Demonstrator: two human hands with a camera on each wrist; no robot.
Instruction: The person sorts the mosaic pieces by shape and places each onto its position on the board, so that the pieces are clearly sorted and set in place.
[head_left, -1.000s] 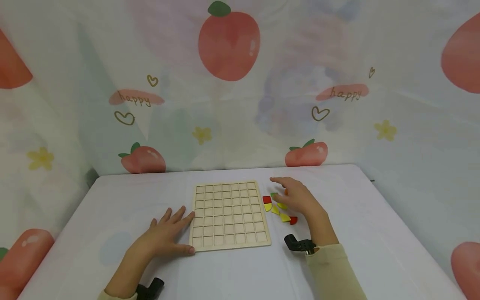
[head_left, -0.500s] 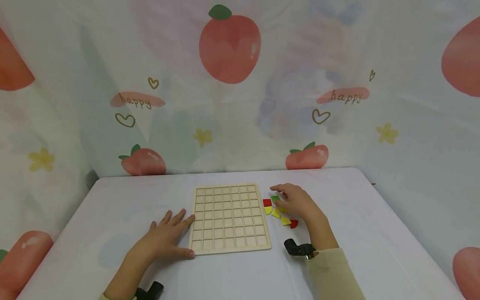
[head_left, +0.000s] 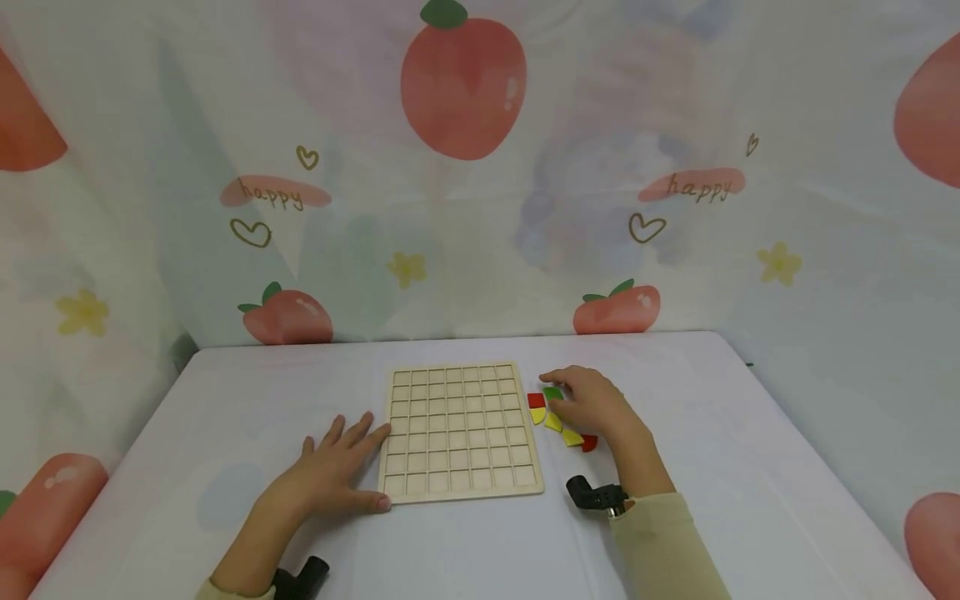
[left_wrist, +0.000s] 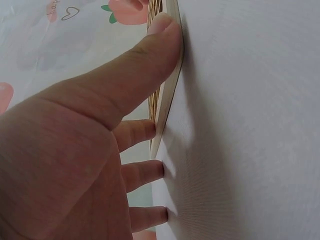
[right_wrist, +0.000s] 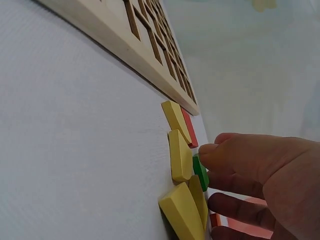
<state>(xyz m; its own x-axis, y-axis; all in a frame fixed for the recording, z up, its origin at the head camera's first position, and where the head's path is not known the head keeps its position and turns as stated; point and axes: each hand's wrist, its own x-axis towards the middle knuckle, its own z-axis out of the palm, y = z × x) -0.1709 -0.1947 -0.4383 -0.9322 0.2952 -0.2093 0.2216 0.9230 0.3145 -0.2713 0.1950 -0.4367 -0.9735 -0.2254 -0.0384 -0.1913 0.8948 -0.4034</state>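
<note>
A pale wooden grid board (head_left: 461, 433) lies on the white table. My left hand (head_left: 330, 475) is spread at its left side, thumb and a fingertip against the frame; in the left wrist view the thumb (left_wrist: 125, 75) presses on the board's edge. Beyond the right side lie small flat pieces: a green piece (head_left: 552, 392), a red square (head_left: 536, 400), yellow pieces (head_left: 572, 437) and a red rounded piece (head_left: 589, 443). My right hand (head_left: 592, 404) hovers low over them, index finger and thumb apart around the green piece (right_wrist: 200, 172). Its palm hides some pieces.
An orange-red piece (right_wrist: 215, 220) shows behind the right fingers in the right wrist view. Black wrist cameras (head_left: 596, 493) sit on both wrists. A fruit-printed cloth (head_left: 465, 208) hangs behind the table's far edge.
My right hand has lowered slightly towards the pieces and now covers the orange one seen earlier. More of the green piece shows. The left hand and the board keep their places.
</note>
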